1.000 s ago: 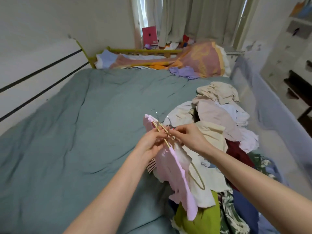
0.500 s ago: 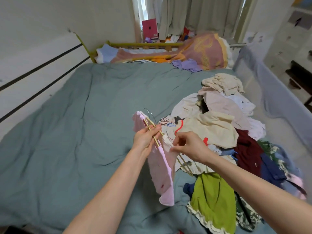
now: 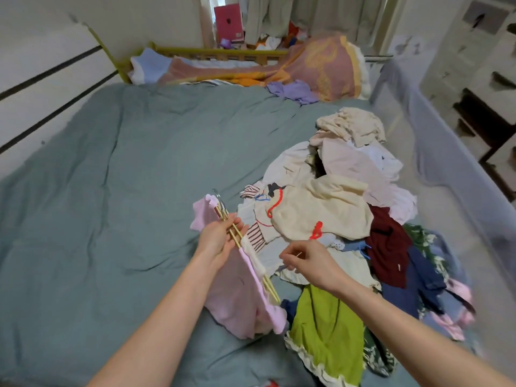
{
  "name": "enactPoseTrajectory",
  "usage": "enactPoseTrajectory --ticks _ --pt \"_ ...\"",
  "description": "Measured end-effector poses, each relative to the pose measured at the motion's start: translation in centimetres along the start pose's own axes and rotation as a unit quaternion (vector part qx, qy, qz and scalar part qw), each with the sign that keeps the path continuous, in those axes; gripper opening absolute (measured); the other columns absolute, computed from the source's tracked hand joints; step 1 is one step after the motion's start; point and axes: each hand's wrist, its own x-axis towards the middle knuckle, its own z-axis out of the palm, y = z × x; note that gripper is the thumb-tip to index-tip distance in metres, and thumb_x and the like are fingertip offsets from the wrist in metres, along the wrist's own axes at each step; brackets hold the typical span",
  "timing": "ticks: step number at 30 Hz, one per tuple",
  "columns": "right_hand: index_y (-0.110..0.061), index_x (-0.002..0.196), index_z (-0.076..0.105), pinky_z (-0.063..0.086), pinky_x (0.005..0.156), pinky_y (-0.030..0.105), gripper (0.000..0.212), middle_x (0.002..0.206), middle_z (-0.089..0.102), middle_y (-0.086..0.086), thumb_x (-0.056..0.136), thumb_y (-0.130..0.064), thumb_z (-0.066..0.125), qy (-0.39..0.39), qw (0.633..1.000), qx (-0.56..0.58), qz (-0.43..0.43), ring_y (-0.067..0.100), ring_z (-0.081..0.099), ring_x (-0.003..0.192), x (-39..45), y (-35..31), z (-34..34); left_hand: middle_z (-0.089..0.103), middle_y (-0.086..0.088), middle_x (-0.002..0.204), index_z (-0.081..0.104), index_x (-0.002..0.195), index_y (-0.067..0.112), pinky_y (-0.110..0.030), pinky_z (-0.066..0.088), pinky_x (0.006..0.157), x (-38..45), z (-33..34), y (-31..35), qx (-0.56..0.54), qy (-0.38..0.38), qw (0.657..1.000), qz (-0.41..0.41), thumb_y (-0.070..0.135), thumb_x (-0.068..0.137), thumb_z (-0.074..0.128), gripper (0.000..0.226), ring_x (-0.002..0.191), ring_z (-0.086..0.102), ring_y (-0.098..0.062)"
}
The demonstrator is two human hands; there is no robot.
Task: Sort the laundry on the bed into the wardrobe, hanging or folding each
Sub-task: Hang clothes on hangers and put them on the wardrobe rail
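Head camera: my left hand grips 2 thin wooden hangers with a pale pink cotton garment draped on them, held over the grey-green bedspread. My right hand pinches something thin I cannot identify, just above the heaped mixed laundry pile beside it.

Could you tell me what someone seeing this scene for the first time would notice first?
Probably the heap of mixed laundry along the right side of the grey-green bed. In front of it, the left hand grips thin wooden hangers carrying a pink garment, while the right hand pinches something small beside it.
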Motion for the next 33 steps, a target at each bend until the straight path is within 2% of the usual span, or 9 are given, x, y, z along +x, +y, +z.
enactPoseTrajectory --ticks 4,8,10,15,18,21,25,28,33 --pt "-0.004 0.082 0.069 0.047 0.056 0.015 0.014 0.074 0.067 0.005 0.089 -0.006 0.057 -0.029 0.998 0.002 0.046 0.008 0.061 0.058 3.9 2.7 -1.0 0.053 -0.009 0.075 0.056 0.089 0.0 -0.021 0.055 0.051 2.5 -0.5 -0.2 0.015 0.008 1.0 -0.001 -0.001 0.098 0.047 0.013 0.052 0.061 -0.013" --pt "-0.008 0.078 0.068 0.047 0.063 0.027 0.018 0.076 0.068 0.005 0.088 -0.009 0.053 -0.035 0.992 -0.106 0.052 0.021 0.062 0.072 12.5 5.5 -2.0 0.056 -0.013 0.079 0.055 0.096 -0.001 -0.021 0.057 0.053 6.9 -0.8 0.0 0.01 0.022 1.0 -0.003 -0.006 0.098 0.042 0.013 0.05 0.064 -0.01" --pt "-0.004 0.087 0.069 0.043 0.064 0.028 0.02 0.088 0.07 0.011 0.087 -0.009 0.051 -0.038 0.983 -0.173 0.05 0.026 0.061 0.081 17.9 7.4 -1.8 0.056 -0.013 0.079 0.054 0.094 0.0 -0.022 0.058 0.054 9.4 -0.4 -0.5 0.008 0.031 0.999 -0.011 -0.008 0.097 0.041 0.016 0.048 0.064 -0.01" --pt "-0.003 0.119 0.056 0.041 0.089 0.032 0.031 0.124 0.058 0.015 0.096 -0.022 0.048 -0.059 0.947 -0.307 0.07 0.031 0.053 0.115 28.8 12.3 0.3 0.059 -0.012 0.077 0.051 0.11 0.001 -0.02 0.057 0.054 15.7 0.0 -2.5 -0.001 0.041 0.999 -0.033 -0.011 0.092 0.05 0.021 0.048 0.063 -0.009" --pt "-0.006 0.126 0.05 0.039 0.095 0.036 0.042 0.128 0.054 0.015 0.096 -0.035 0.043 -0.074 0.935 -0.333 0.096 0.031 0.05 0.117 33.2 14.9 3.5 0.064 -0.011 0.073 0.054 0.105 0.002 -0.024 0.059 0.061 17.8 -1.0 -3.2 -0.023 0.026 0.998 -0.047 -0.009 0.089 0.055 0.02 0.055 0.066 -0.012" --pt "-0.012 0.132 0.044 0.038 0.097 0.038 0.058 0.131 0.047 0.009 0.089 -0.05 0.047 -0.074 0.898 -0.41 0.143 0.027 0.045 0.12 35.5 16.9 6.8 0.067 -0.01 0.074 0.056 0.1 0.004 -0.025 0.059 0.06 18.5 -2.0 -3.7 -0.034 0.022 0.998 -0.054 -0.007 0.088 0.057 0.016 0.059 0.067 -0.014" --pt "-0.008 0.135 0.037 0.042 0.094 0.032 0.049 0.129 0.045 0.01 0.092 -0.024 0.051 -0.015 0.867 -0.477 0.145 0.026 0.046 0.119 35.4 18.0 8.1 0.068 -0.008 0.073 0.056 0.104 0.002 -0.023 0.057 0.057 19.5 -2.6 -3.8 -0.018 0.034 0.997 -0.062 -0.005 0.089 0.057 0.017 0.059 0.067 -0.013" --pt "-0.004 0.131 0.036 0.043 0.092 0.033 0.043 0.128 0.049 0.012 0.093 -0.019 0.049 0.013 0.874 -0.463 0.144 0.028 0.052 0.117 35.1 17.9 6.9 0.069 -0.007 0.072 0.057 0.105 0.003 -0.023 0.057 0.057 20.1 -2.6 -3.8 -0.015 0.046 0.996 -0.071 -0.005 0.089 0.058 0.018 0.059 0.068 -0.012" --pt "-0.004 0.108 0.043 0.04 0.078 0.038 0.026 0.111 0.059 0.021 0.092 -0.025 0.043 0.024 0.958 -0.249 0.139 0.038 0.057 0.103 32.4 15.9 2.1 0.07 -0.012 0.077 0.057 0.103 0.002 -0.023 0.058 0.056 20.1 -1.8 -3.9 -0.055 0.03 0.995 -0.074 -0.006 0.089 0.056 0.017 0.059 0.069 -0.014"
